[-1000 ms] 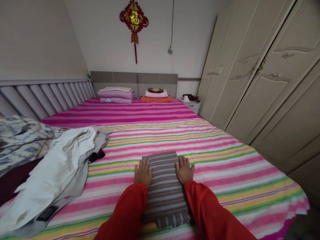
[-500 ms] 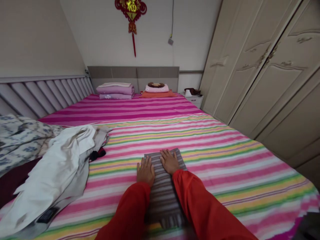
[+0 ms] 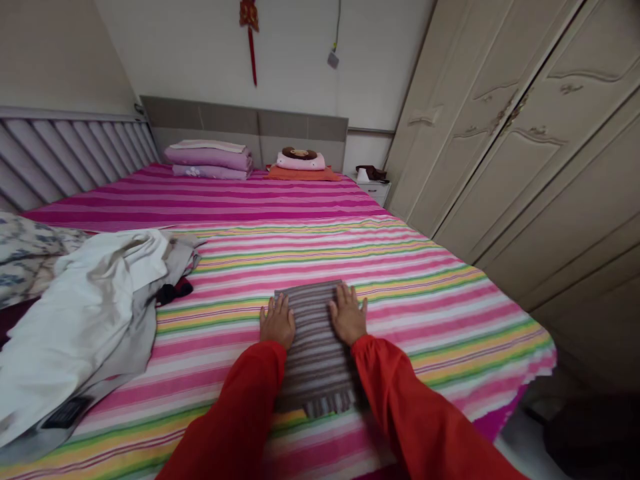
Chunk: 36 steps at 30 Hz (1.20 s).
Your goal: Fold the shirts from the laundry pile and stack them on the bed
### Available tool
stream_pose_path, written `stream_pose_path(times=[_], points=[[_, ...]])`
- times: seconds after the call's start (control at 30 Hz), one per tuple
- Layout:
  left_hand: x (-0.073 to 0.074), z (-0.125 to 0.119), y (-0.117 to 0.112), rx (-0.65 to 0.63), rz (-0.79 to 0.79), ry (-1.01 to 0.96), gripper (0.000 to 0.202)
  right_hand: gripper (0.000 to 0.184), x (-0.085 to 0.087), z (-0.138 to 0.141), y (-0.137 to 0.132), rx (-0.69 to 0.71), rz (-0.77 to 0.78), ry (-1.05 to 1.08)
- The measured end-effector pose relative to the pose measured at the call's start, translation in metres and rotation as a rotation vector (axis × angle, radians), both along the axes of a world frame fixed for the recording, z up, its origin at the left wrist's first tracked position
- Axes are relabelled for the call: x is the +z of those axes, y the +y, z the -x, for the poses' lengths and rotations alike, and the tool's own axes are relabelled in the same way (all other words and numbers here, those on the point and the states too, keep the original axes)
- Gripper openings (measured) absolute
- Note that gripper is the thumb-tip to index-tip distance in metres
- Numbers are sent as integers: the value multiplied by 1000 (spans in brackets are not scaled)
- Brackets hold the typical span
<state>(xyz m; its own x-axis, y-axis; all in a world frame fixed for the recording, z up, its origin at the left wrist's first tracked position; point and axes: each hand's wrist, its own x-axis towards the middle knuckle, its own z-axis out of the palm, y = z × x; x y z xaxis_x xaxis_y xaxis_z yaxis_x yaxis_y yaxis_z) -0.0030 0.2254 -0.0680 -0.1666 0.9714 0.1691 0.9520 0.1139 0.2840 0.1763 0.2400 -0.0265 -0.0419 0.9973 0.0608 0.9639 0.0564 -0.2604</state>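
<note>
"Hands?"
"Left hand (image 3: 278, 324) and right hand (image 3: 349, 316) lie flat, fingers spread, along opposite edges of the fringed scarf (image 3: 316, 350) — on the bed (image 3: 430, 303)."
"Changed?"
"Right one's shifted outward — from mid-scarf."

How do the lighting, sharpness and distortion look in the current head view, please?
Head view: light is dim, the lower right corner darkest; head view: the tall cream panelled wardrobe leans, likely from wide-angle distortion; head view: the grey-brown striped fringed cloth looks soft at its near end, while the bare left hand and right hand look fairly clear.
</note>
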Motion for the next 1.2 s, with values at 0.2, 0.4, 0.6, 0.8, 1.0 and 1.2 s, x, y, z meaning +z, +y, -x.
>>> stream_pose_path(times=[0.2, 0.4, 0.6, 0.8, 1.0, 1.2], points=[[3, 2, 0, -10, 9, 19, 53, 51, -19, 37, -67, 341, -121, 71], [5, 1, -1, -9, 32, 24, 54, 50, -35, -33, -62, 75, -79, 31], [11, 3, -1, -7, 53, -12, 53, 50, -46, -60, -65, 16, -116, 20], [31, -24, -19, 168, 125, -78, 55, 51, -45, -55, -65, 12, -103, 46], [29, -125, -74, -183, -22, -57, 54, 52, -41, -58, -67, 22, -68, 34], [-2, -113, -107, -245, -41, -3, 53, 52, -39, -57, -68, 15, -86, 41]])
